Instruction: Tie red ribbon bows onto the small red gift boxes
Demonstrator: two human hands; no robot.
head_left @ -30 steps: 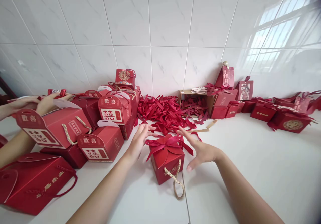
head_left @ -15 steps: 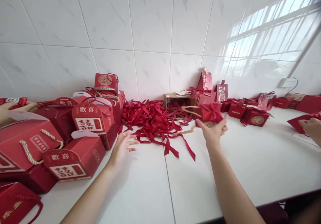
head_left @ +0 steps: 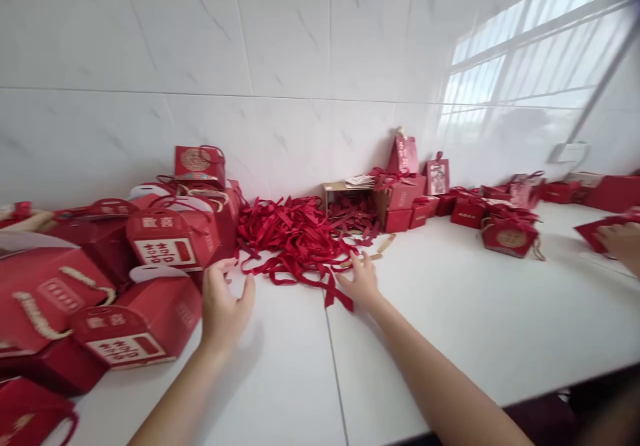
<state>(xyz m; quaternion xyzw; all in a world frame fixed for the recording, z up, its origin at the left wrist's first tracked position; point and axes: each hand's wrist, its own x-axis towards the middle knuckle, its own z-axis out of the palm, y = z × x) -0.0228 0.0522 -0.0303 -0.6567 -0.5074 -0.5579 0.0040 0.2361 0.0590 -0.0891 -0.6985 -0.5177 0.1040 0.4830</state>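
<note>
A loose heap of red ribbons [head_left: 293,229] lies on the white table near the wall. At its right front edge, my right hand [head_left: 361,283] has its fingers apart over the ribbon ends, holding nothing. My left hand [head_left: 225,303] is open too, fingers curved, between the heap and a red box with a white label [head_left: 145,319]. Behind my right hand, an open cardboard box [head_left: 350,209] holds darker red ribbons.
Red gift boxes [head_left: 173,239] are stacked at the left. Small red boxes [head_left: 467,209] line the wall at the right, with a medallion box [head_left: 510,236] before them. A person's hand [head_left: 623,243] at the right edge holds red card; another person's hand is at the far left.
My right hand has moved left from beside the red box with a bow to the ribbons. My left hand has shifted slightly left. The view has tilted a little.
</note>
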